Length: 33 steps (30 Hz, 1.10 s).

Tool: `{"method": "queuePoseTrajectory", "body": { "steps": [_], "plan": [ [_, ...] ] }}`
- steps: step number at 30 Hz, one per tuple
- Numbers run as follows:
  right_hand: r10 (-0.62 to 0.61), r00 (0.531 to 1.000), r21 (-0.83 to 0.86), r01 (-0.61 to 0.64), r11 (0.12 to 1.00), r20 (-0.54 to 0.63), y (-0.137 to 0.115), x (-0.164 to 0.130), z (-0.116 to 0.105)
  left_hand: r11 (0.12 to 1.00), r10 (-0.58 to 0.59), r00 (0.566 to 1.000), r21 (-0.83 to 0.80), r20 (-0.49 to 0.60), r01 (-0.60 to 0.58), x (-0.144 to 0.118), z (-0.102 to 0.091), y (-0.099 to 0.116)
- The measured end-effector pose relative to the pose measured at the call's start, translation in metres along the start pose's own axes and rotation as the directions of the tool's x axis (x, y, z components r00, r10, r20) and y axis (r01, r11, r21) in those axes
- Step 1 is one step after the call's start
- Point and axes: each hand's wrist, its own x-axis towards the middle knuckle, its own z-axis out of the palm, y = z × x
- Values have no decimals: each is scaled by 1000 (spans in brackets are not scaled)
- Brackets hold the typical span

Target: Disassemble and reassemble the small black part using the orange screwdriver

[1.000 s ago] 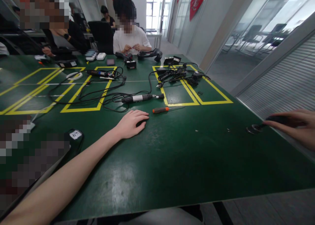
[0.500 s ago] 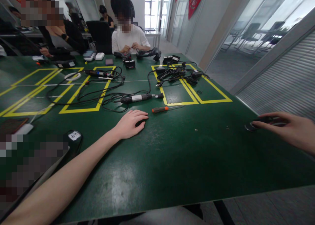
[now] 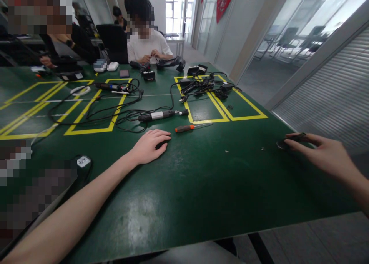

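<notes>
My left hand (image 3: 152,144) rests palm down on the green table (image 3: 196,202), fingers loosely bent, thumb apart, nothing in it. Just beyond it lies a screwdriver (image 3: 184,129) with a grey and orange handle, its shaft pointing right. At the table's right edge my right hand (image 3: 319,148) pinches a dark, round piece with a shiny rim (image 3: 281,143) between thumb and fingers; its exact kind is unclear. The piece is low over the table or touching it. Left of it are tiny metal bits (image 3: 262,149), with another small bit (image 3: 226,151) farther left.
Beyond the screwdriver lies a corded electric screwdriver (image 3: 160,116), with another dark corded tool (image 3: 111,87) behind it. Tangled black cables (image 3: 201,87) cover part of the yellow-taped boxes. A dark device (image 3: 83,162) is by my left forearm. Co-workers sit across the table.
My right hand has moved a little left with the dark round piece. My left hand stays resting on the table. The whole view has shifted slightly.
</notes>
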Motion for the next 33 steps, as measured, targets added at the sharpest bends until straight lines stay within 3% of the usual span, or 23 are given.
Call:
{"method": "queuePoseTrajectory", "body": {
  "steps": [3, 10, 19, 21, 23, 24, 25, 26, 28, 30, 33],
  "plan": [
    [134, 989, 124, -141, 982, 62, -8, -3, -1, 1000, 1, 1000, 4, -2, -1, 0, 0, 0],
    [243, 970, 117, -244, 963, 18, -18, -7, 0, 1000, -2, 1000, -8, -2, 2, 1, 0, 2],
    [235, 971, 274, -240, 931, 53, -15, -9, 13, 1000, 0, 1000, -3, -6, 0, 0, 0, 1],
    [245, 966, 308, -210, 928, -77, -16, -14, 13, 1000, -1, 1000, -5, -3, 1, 0, 1, 1],
    [121, 922, 231, -35, 972, -369, -16, -19, 12, 1000, 2, 1000, -3, -2, -2, 0, 1, 2],
    [-31, 879, 114, 97, 989, -475, -15, -21, 12, 1000, 4, 1000, -2, -1, -4, 0, 0, 2],
    [-219, 836, -16, 244, 970, -503, -13, -22, 12, 1000, 6, 1000, -1, 0, -6, 0, 0, 2],
    [-411, 793, -123, 401, 908, -450, -11, -22, 12, 1000, 8, 1000, -1, 1, -8, 0, 0, 2],
    [-692, 692, -205, 661, 722, -204, -8, -20, 14, 1000, 5, 1000, -1, -1, -5, 1, 0, 2],
    [-793, 608, -208, 773, 600, -26, -6, -15, 16, 1000, 1, 1000, -2, -2, -1, 1, 0, 2],
    [-827, 561, -233, 811, 537, 44, -3, -8, 19, 1000, 1, 1000, -6, 8, -1, 1, -1, 3]
  ]
}}
